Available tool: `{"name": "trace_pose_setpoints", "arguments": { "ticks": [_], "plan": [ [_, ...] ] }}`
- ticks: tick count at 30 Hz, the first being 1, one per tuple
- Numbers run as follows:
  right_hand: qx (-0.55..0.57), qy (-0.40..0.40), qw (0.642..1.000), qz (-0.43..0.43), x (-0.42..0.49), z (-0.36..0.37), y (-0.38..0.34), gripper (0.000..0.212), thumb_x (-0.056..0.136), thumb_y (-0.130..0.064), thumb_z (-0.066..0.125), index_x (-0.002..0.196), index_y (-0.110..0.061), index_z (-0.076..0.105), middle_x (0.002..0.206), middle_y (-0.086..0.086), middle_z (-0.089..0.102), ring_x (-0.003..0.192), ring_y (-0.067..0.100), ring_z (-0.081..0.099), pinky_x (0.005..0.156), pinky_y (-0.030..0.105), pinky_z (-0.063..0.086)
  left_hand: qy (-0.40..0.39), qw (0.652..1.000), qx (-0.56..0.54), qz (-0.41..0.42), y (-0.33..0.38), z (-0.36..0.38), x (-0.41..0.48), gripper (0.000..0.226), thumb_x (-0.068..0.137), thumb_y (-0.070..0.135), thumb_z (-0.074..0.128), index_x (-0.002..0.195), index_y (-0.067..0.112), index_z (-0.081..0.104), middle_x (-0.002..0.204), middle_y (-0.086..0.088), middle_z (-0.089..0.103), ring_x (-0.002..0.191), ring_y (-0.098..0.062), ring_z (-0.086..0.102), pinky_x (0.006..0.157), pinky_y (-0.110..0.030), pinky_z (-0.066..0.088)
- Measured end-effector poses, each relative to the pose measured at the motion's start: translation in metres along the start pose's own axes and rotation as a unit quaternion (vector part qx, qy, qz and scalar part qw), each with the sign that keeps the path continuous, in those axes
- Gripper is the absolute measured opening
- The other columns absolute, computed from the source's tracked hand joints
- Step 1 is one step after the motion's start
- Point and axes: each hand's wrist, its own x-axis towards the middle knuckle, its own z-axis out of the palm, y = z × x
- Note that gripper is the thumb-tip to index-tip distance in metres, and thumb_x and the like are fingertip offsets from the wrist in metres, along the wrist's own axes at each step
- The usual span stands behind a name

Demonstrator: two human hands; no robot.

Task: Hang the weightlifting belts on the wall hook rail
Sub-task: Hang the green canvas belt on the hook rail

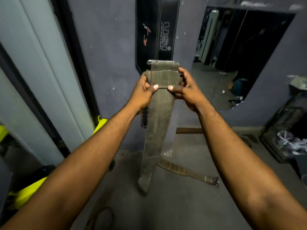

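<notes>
Now belt (pixel 158 113) between both hands.

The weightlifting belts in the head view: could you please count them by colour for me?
Olive-green belts: 2, one held up by the left hand and right hand, one lying on the floor.
Black belts: 1, hanging on the wall.
Total: 3.

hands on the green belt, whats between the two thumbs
In the head view, only a bare strip of the green belt lies between the left hand and right hand thumbs.
</notes>
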Motion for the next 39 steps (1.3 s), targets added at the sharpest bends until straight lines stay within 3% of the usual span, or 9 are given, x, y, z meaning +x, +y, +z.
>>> {"name": "trace_pose_setpoints", "arguments": {
  "ticks": [4,7,9,14,18,25,31,36,39],
  "plan": [
    [0.052,0.049,0.996,-0.058,0.033,0.014,-0.051,0.058,0.087,0.001,0.071,0.128,-0.029,0.043,0.111,0.007,0.068,0.104,0.02,0.068,0.087,0.044,0.06,0.077,0.994,-0.026,0.078,0.063,-0.017,0.025,0.034,0.093,0.002,0.056,0.127,0.011,0.053,0.107,-0.001,0.07,0.097,-0.01,0.07,0.081,-0.027,0.058],
    [0.071,0.053,0.996,-0.024,0.051,0.025,-0.065,0.06,0.088,-0.016,0.075,0.131,-0.031,0.036,0.113,0.011,0.072,0.107,0.028,0.07,0.089,0.048,0.059,0.093,0.988,-0.072,0.101,0.098,-0.028,0.041,0.034,0.093,-0.002,0.054,0.125,0.008,0.053,0.103,-0.002,0.071,0.091,-0.007,0.071,0.078,-0.024,0.058],
    [0.042,0.034,0.998,0.01,0.058,0.036,-0.071,0.043,0.092,-0.027,0.072,0.129,-0.021,0.05,0.116,0.01,0.071,0.106,0.026,0.069,0.095,0.053,0.056,0.108,0.983,-0.093,0.119,0.119,-0.033,0.051,0.033,0.093,-0.006,0.052,0.123,0.005,0.054,0.1,-0.003,0.071,0.083,-0.004,0.071,0.074,-0.022,0.058],
    [0.034,0.03,0.997,-0.061,0.062,0.051,-0.093,0.013,0.1,-0.02,0.061,0.101,-0.009,0.068,0.089,0.004,0.072,0.074,0.01,0.069,0.069,0.03,0.056,0.14,0.972,-0.133,0.136,0.153,-0.035,0.067,0.034,0.091,-0.009,0.052,0.118,0.009,0.059,0.111,-0.019,0.07,0.098,-0.025,0.068,0.095,-0.047,0.054],
    [-0.003,-0.074,0.997,-0.009,0.053,0.044,-0.089,0.019,0.096,-0.017,0.066,0.115,-0.016,0.064,0.103,-0.002,0.075,0.089,0.008,0.075,0.07,0.025,0.06,0.179,0.961,-0.161,0.133,0.176,-0.04,0.073,0.032,0.09,-0.004,0.057,0.118,0.012,0.061,0.109,-0.009,0.071,0.101,-0.023,0.068,0.095,-0.048,0.054],
    [-0.043,-0.07,0.996,0.035,0.037,0.054,-0.039,0.039,0.085,-0.03,0.079,0.12,-0.015,0.068,0.116,0.003,0.075,0.106,0.018,0.073,0.099,0.047,0.056,0.206,0.946,-0.186,0.17,0.218,-0.046,0.09,0.031,0.088,-0.002,0.06,0.103,0.024,0.066,0.108,-0.006,0.073,0.102,-0.024,0.07,0.093,-0.049,0.056],
    [-0.063,-0.087,0.993,0.054,0.028,0.056,-0.033,0.034,0.085,-0.033,0.079,0.115,-0.021,0.067,0.116,0.001,0.074,0.106,0.017,0.072,0.095,0.042,0.059,0.206,0.944,-0.185,0.177,0.231,-0.043,0.091,0.031,0.087,-0.004,0.06,0.095,0.026,0.066,0.104,-0.006,0.073,0.101,-0.026,0.069,0.092,-0.05,0.056],
    [-0.192,-0.17,0.956,0.141,0.018,0.047,-0.021,0.054,0.075,-0.041,0.086,0.121,-0.019,0.064,0.121,0.004,0.071,0.112,0.026,0.069,0.099,0.053,0.055,0.189,0.946,-0.192,0.179,0.241,-0.045,0.085,0.032,0.091,-0.002,0.057,0.11,0.023,0.064,0.112,-0.006,0.071,0.102,-0.021,0.069,0.09,-0.042,0.058],
    [-0.069,-0.155,0.983,0.065,0.026,0.041,-0.063,0.041,0.087,-0.041,0.075,0.121,-0.022,0.063,0.124,0.003,0.069,0.118,0.029,0.066,0.105,0.056,0.049,0.146,0.957,-0.196,0.16,0.241,-0.043,0.078,0.031,0.093,0.0,0.056,0.118,0.018,0.061,0.114,-0.008,0.07,0.101,-0.02,0.069,0.085,-0.038,0.059]
  ]
}}
